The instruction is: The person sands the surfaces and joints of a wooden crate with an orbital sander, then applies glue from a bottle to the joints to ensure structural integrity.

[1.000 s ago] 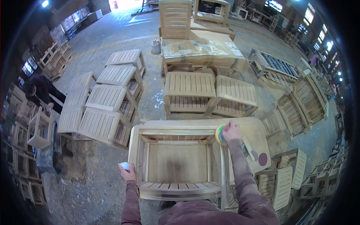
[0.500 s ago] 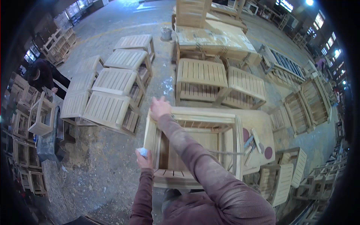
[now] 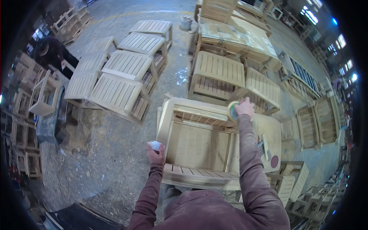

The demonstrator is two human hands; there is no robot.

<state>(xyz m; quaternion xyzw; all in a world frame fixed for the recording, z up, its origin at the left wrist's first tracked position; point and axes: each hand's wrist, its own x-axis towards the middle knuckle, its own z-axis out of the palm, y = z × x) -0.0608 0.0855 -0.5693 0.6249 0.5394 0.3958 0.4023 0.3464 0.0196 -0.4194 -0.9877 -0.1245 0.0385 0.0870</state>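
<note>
A pale wooden stool frame (image 3: 165, 122) with slatted sides lies in front of me, its hollow interior facing up. My left hand (image 3: 156, 155) is at its left side, fingers closed round a small white, crumpled-looking piece (image 3: 155, 145) whose material I cannot make out. Over at the far right corner of the frame, my right hand (image 3: 245, 109) grips a round disc (image 3: 232, 111) with a yellowish rim and greenish middle. The disc stands on edge against the frame's far rail. My right forearm covers part of the frame's right side.
Under the frame is a board (image 3: 268, 122) carrying a maroon sanding disc (image 3: 274, 161) and a few slim tools (image 3: 263, 147). Slatted stools (image 3: 128, 63) stand in rows ahead to the left, others (image 3: 219, 69) just beyond the frame. A co-worker (image 3: 51, 53) bends over a bench at left.
My right hand has moved from the frame's far left corner to its far right corner, where the round disc now shows. My left hand stays at the left side. The view has shifted.
</note>
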